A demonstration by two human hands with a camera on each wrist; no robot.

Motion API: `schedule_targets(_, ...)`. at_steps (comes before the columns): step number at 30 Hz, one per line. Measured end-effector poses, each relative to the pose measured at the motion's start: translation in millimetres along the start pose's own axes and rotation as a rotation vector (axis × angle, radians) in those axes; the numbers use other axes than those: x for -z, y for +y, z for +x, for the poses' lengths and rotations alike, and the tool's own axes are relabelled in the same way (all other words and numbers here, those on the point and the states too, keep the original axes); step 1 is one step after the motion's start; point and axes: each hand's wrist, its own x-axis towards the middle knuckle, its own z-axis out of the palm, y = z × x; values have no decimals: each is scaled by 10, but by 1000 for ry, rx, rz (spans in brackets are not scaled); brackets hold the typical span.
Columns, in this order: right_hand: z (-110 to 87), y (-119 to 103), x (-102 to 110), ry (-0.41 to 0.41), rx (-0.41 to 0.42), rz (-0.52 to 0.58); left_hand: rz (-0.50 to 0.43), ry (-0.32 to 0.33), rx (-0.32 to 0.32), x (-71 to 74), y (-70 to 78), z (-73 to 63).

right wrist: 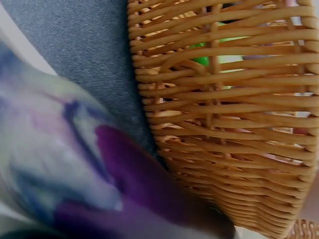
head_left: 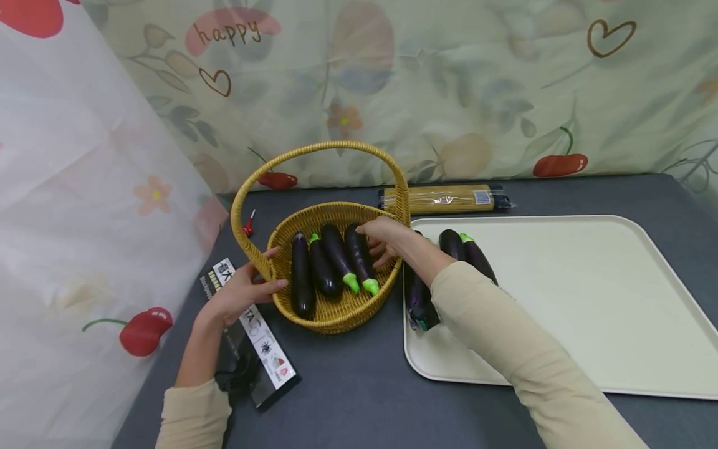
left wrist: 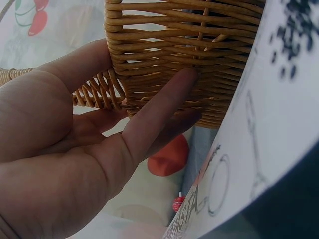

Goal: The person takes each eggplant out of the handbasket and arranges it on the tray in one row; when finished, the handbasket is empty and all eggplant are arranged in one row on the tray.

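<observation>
A yellow wicker basket with a tall hoop handle holds several dark eggplants lying side by side, some with bright green caps. My left hand grips the basket's left side at the foot of the handle. In the left wrist view its fingers lie along the woven wall. My right hand is inside the right rim, a fingertip touching the upper end of the rightmost eggplant, its other fingers loosely spread beside it. The right wrist view shows the basket wall, with the right hand mostly hidden.
A large cream tray on the right bears more eggplants along its left side, partly behind the right forearm. A pack of dry noodles lies behind it. Left of the basket are a black-and-white box and a small red item.
</observation>
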Motion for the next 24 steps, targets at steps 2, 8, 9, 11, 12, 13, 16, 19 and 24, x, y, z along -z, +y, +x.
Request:
schedule_targets(2, 21, 26, -3, -29, -1, -12, -1, -2, -1, -1, -1, 2)
schedule_targets(8, 85, 94, -32, -74, 3, -12, -5, -5, -5, -4, 2, -5)
schedule_targets(9, 94, 103, -38, -74, 3, -18, -2, -7, -9, -4, 2, -6)
schedule_targets(11, 111, 119, -55, -72, 0, -29, 1, -5, -7, -2, 4, -7)
schedule_targets(12, 120, 125, -64, -72, 0, -41, 0, -5, -7, -2, 4, -6)
schedule_targets(13, 127, 130, -74, -71, 0, -51, 2, -5, -6, -2, 4, -5)
schedule_targets(16, 149, 144, -108, -77, 2, -71, 1, -3, -5, 0, -1, 1)
schedule_targets(19, 164, 153, -144, -88, 11, -91, 3, -3, -7, -2, -3, 0)
schedule_targets(24, 173, 160, -171, -118, 31, -59, 8, 0, -6, -2, 2, -5)
